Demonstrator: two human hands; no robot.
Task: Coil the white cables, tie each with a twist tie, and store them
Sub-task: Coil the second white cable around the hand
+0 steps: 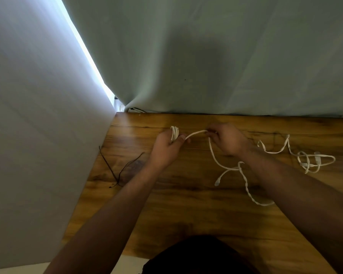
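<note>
- Brown wood-grain table (186, 218), seen from above; pale green curtain (206, 56) hangs along its far edge, plain white wall (38, 115) on the left.
- Left hand (164, 149): raised above the far part of the table, fingers curled round several turns of flat white cable (195, 133), which are wound over the fingers.
- Right hand (228, 141): just right of the left, thumb and fingers pinched together on the same cable; a short span runs between the two hands.
- From the right hand the cable drops to the table and ends in a small white plug (217, 183), near the right forearm.
- Twisted white strand (248, 191) lies on the table and passes under the right forearm; cannot tell whether it joins the held cable.
- Loose white cable tangle (315, 161) lies at the right of the table, apart from both hands.
- Thin dark twist ties (108, 165) lie on the table near the left edge, beside the left forearm.
- Dark clothing (196, 254) at the bottom edge.
</note>
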